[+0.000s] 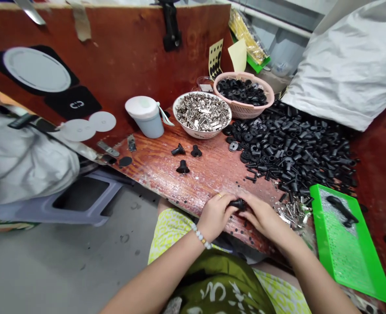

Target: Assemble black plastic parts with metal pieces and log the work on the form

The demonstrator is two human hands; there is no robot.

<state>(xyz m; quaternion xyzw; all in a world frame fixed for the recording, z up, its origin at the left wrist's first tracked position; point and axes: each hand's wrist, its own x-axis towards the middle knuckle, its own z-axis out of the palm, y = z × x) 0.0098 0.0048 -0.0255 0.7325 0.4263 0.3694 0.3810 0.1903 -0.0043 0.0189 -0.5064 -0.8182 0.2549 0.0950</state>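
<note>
My left hand (215, 216) and my right hand (261, 216) meet at the near edge of the wooden table (167, 174), both pinched on one small black plastic part (237, 203). A big heap of black plastic parts (298, 150) lies to the right of the hands. A little pile of metal clips (293, 212) sits beside my right hand. Three finished black pieces (183, 167) stand further out on the table.
A white bowl of metal clips (202, 113) and a pink basket of black discs (243, 93) stand at the back. A lidded cup (146, 115) is left of them. A green tray (346, 244) lies at the right. A wooden board (114, 56) walls the back.
</note>
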